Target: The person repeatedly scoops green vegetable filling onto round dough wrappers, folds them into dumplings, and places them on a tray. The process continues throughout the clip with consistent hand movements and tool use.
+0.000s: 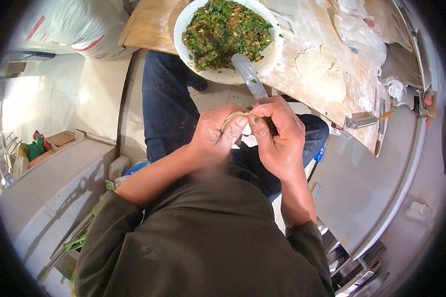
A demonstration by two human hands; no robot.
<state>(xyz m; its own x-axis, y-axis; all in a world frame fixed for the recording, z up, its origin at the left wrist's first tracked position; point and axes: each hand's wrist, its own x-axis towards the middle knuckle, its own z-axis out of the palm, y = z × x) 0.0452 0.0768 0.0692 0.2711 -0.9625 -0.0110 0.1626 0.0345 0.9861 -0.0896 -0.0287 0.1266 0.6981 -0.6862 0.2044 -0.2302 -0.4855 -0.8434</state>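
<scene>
My left hand (223, 128) holds a pale dough wrapper (246, 129), its thumb over the near face. At the wrapper's upper right edge, my right hand (278, 133) pinches the dough between thumb and finger. A flat metal spatula (250, 77) is also kept in my right hand, its rounded blade pointing up towards the bowl. Just beyond the hands stands a large white bowl (275, 63) of chopped green and reddish-brown filling (226, 33). A bit of green sticks to my right thumb, another to the blade.
On the floured wooden board (286, 80) at the right lie flattened dough pieces (321, 74), crumpled clear plastic (360, 37) and a metal tool with a wooden handle (364, 120). White printed sacks (78, 29) stand at the upper left, beside a wooden table edge (148, 26).
</scene>
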